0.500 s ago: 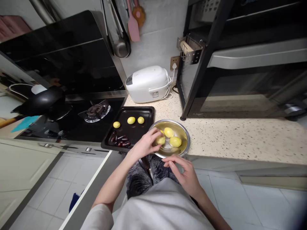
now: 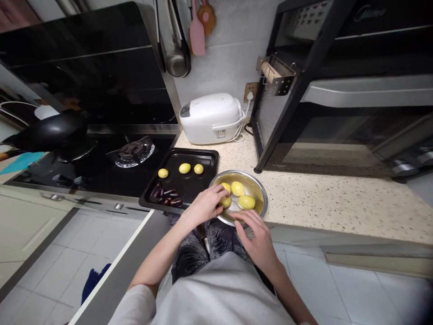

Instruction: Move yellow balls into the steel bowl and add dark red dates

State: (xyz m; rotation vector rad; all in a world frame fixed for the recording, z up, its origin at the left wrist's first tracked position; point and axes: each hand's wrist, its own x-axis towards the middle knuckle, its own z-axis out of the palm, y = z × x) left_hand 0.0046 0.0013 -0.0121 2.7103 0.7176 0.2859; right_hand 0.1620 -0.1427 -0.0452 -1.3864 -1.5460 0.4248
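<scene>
My left hand (image 2: 208,204) reaches over the left side of a steel bowl (image 2: 264,198), its fingers curled around a lemon (image 2: 225,202). Other lemons lie in the bowl: one (image 2: 226,187) just beyond my fingertips, one (image 2: 237,188) near the middle, one (image 2: 246,201) towards the right. My right hand (image 2: 256,234) is at the bowl's near rim with fingers apart and holding nothing; its fingertips extend over the rim. Left of the bowl is a black baking tray (image 2: 189,187) with three lemons (image 2: 184,168) and several dark red, shiny, elongated pieces (image 2: 167,195).
Behind the tray stands a white rice cooker (image 2: 211,119), plugged into a wall socket (image 2: 250,92). A gas stove (image 2: 133,151) with a black wok (image 2: 50,131) is at left. An oven (image 2: 338,131) in a black rack is at right. An open drawer (image 2: 125,266) juts out below the tray.
My left hand has lowered slightly with the lemon towards the bowl's left side. My right hand's fingers have moved over the near rim and spread a little. The view has shifted slightly.
</scene>
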